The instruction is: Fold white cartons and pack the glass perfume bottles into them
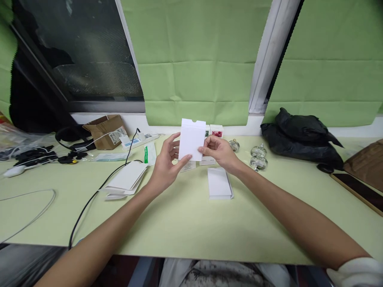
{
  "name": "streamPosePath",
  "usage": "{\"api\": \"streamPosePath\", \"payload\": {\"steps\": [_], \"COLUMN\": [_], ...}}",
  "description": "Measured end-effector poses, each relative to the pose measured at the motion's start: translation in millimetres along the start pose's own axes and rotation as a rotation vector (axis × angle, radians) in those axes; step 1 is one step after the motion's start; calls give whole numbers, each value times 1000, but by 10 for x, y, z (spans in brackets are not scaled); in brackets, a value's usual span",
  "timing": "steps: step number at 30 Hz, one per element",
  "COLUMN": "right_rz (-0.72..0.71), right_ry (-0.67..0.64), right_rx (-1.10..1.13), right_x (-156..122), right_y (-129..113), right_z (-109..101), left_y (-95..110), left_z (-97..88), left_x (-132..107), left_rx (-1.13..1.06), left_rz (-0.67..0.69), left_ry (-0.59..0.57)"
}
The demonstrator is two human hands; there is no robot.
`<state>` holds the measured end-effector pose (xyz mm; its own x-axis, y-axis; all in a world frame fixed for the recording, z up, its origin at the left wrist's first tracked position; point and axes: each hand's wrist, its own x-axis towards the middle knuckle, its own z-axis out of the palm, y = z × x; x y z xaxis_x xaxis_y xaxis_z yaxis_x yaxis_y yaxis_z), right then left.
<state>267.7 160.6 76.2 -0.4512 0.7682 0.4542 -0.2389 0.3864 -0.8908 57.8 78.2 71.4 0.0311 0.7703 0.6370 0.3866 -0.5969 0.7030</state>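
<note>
A white paper box (192, 139), which looks flat, is held upright above the table, a small notch in its top edge. My left hand (168, 161) grips it from the left, the thumb across its lower front and the other fingers at its edge. At the right edge, my right hand (220, 152) pinches the same box between thumb and fingers. Below my right hand, another white box (220, 184) lies on the table. To the left of my left hand is a pile of flat white boxes (127, 178).
Small printed boxes (216, 130) stand behind my hands. Several lidded glass jars (258, 158) sit to the right, near a black plastic bag (299, 137) and a phone (360, 193). A black cable (97, 191) crosses the left side, before an open cardboard box (107, 133).
</note>
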Motion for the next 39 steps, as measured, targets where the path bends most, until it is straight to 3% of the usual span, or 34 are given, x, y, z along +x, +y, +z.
{"api": "streamPosePath", "payload": {"steps": [5,9,14,20,29,35,39], "right_rz": [-62,-135,-176,-162,-120,-185,-216], "right_ry": [83,126,85,35,-20,-30,-43], "right_rx": [-50,-72,-93,-44,-1,-122,-255], "right_x": [80,144,243,321,314,342,353], "right_y": [-6,37,142,241,187,86,53], "right_z": [-86,-90,31,143,328,224,108], "left_y": [-206,-450,-562,-552,-589,-600,-619], "left_z": [-152,-206,-180,-238,-213,-246,-267], "left_x": [-65,-102,-105,-149,-144,-135,-124], "left_rx": [469,677,849,751,596,524,443], "left_rz": [192,311,320,283,258,236,227], "left_ry": [119,35,-51,-131,-111,-99,-28]}}
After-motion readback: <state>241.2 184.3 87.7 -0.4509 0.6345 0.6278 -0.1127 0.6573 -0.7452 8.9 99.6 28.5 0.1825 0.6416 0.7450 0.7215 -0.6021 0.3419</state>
